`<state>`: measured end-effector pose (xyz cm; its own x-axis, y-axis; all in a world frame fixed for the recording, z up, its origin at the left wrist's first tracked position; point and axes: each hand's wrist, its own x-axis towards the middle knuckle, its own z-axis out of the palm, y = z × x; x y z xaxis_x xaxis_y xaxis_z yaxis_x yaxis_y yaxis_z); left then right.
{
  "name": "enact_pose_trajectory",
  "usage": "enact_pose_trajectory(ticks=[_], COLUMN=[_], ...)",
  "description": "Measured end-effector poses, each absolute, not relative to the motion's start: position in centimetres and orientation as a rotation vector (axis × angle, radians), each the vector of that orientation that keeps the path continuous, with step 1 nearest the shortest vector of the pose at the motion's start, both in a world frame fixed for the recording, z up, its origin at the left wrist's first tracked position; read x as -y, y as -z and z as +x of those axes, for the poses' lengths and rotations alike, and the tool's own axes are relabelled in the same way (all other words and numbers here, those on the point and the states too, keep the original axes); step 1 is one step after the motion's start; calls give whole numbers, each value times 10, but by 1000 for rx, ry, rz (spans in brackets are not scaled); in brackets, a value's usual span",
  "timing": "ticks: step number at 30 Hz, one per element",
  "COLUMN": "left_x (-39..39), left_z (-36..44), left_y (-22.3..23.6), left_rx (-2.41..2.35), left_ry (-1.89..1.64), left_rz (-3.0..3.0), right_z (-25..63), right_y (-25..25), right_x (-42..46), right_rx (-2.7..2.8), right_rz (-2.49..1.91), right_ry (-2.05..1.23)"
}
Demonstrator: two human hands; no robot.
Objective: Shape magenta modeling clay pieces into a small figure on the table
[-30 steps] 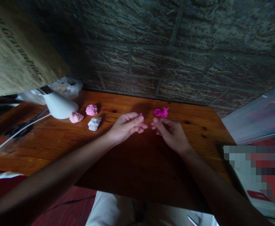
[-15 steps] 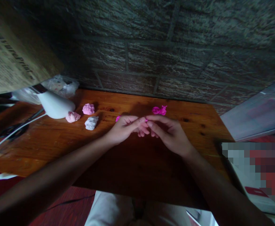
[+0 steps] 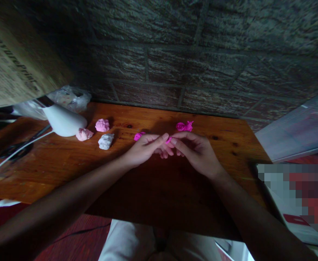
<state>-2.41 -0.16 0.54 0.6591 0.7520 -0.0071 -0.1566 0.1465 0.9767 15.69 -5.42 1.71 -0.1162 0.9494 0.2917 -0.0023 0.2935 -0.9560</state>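
Between my fingertips is a small piece of magenta modelling clay (image 3: 168, 140). My left hand (image 3: 147, 146) pinches it from the left with thumb and fingers. From the other side my right hand (image 3: 195, 152) grips it between thumb and forefinger. Just behind my right hand a magenta clay snail (image 3: 184, 126) with a coiled shell stands on the table. A magenta clay lump (image 3: 139, 136) lies behind my left hand, partly covered by it. Farther left are a pink lump (image 3: 102, 125), a paler pink lump (image 3: 84, 134) and a white lump (image 3: 106, 141).
On the wooden table (image 3: 66, 166), a white lamp base (image 3: 65, 121) with a printed paper shade (image 3: 20, 61) stands at the left. Its white cable crosses black-handled scissors (image 3: 19, 150). Crumpled clear plastic (image 3: 71, 98) lies behind. A stone-patterned wall (image 3: 164, 65) borders the back.
The magenta piece between my fingertips shows more now and looks tilted. My left fingers have shifted slightly, uncovering more of the magenta lump behind them.
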Motion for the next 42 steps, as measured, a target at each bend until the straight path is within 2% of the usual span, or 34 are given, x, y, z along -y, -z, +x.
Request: enact_pose_trajectory(ticks=[13,26,42], left_x=[-4,-1,0], left_z=[-27,-26,-26], left_y=[1,-6,-3], left_rx=[-557,-602,-573], left_ry=[-728,-701,-738], left_rz=[1181,1009,1009], right_z=[160,164,161], right_y=[-13,-11,-15], right_x=[52,56,51], right_rx=[1445,1626,1366], right_rz=[-1016,-1106,-1082], right_ry=[-992,-763,-1073])
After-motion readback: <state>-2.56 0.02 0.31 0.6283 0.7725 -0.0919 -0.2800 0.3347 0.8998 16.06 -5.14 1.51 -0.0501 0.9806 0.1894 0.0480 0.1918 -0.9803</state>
